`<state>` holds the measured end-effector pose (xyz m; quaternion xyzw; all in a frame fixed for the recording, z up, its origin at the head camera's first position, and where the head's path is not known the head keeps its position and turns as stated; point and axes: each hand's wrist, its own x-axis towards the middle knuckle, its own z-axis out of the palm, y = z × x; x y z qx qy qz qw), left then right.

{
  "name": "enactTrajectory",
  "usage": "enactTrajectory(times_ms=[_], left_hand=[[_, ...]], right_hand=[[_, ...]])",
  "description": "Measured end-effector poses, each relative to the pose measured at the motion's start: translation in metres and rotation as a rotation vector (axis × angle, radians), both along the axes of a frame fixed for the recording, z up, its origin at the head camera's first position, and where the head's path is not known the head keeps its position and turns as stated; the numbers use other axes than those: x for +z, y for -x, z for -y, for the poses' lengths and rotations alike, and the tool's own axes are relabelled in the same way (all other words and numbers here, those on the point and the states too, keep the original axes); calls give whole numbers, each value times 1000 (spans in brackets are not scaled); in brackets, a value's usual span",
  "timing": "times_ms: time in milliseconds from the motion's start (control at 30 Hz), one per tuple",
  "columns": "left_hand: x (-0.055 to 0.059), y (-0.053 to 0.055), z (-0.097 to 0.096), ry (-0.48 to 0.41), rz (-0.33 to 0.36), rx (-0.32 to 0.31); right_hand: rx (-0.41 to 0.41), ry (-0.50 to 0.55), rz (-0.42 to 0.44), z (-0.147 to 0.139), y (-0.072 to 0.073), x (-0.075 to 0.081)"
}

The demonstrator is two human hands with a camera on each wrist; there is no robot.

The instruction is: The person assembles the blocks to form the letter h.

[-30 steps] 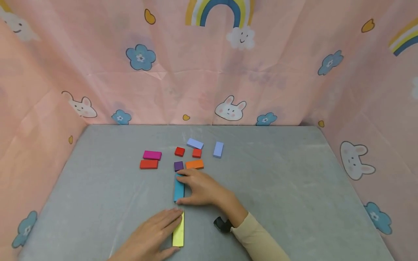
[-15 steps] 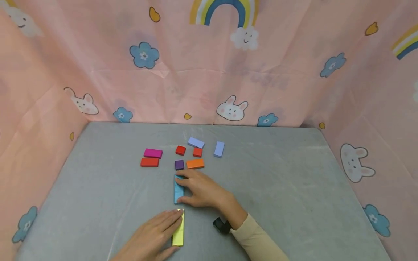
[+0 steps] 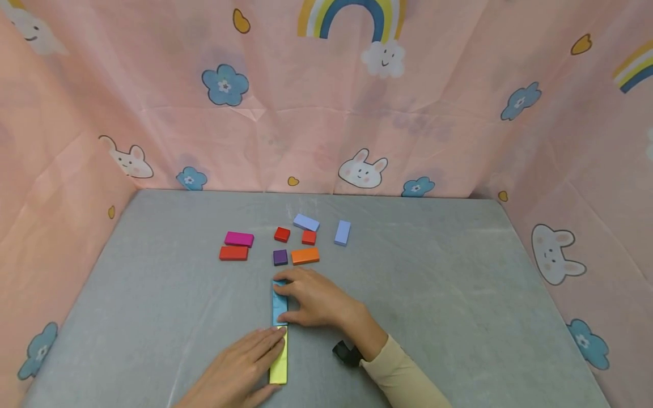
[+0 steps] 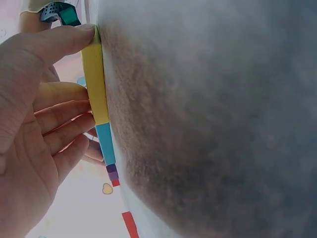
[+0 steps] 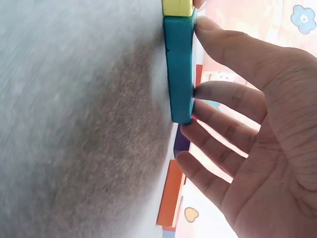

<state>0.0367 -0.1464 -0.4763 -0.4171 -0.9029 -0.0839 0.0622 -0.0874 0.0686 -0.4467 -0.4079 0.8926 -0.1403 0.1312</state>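
Observation:
A yellow rectangular block lies lengthwise near the front of the table. My left hand holds it, thumb at the near end and fingertips along its far part. Directly beyond it, end to end and touching, is a blue block. My right hand grips that one from the right, its thumb by the near end and its fingers around the far end. In the right wrist view, the blue block meets the yellow block. Part of each block's top is hidden by fingers.
Past the blue block lie a purple cube and an orange block. Further back are two small red blocks and two lavender blocks. A magenta block and a longer red block lie left. Pink cloth surrounds the grey table.
My right hand has drawn the blue block toward me, closing the gap to the yellow block. The left hand and yellow block have stayed in place. The view has shifted slightly.

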Motion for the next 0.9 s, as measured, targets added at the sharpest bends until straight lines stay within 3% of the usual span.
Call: enactTrajectory(times_ms=[133,333,467,667,900], left_hand=[[1,-1,-1,3,44,12],[3,-1,-2,-29,12,22],[8,3,-1,-68,49,37],[20,20,-1,-124,149,119],[29,46,-6,-57,340,227]], right_hand=[[2,-13,-2,2,-1,2],[-5,-29,2,3,-2,4],[-12,-9,2,2,-2,4],[-44,111,8,-5,4,8],[-127,218,-17,-19,14,8]])
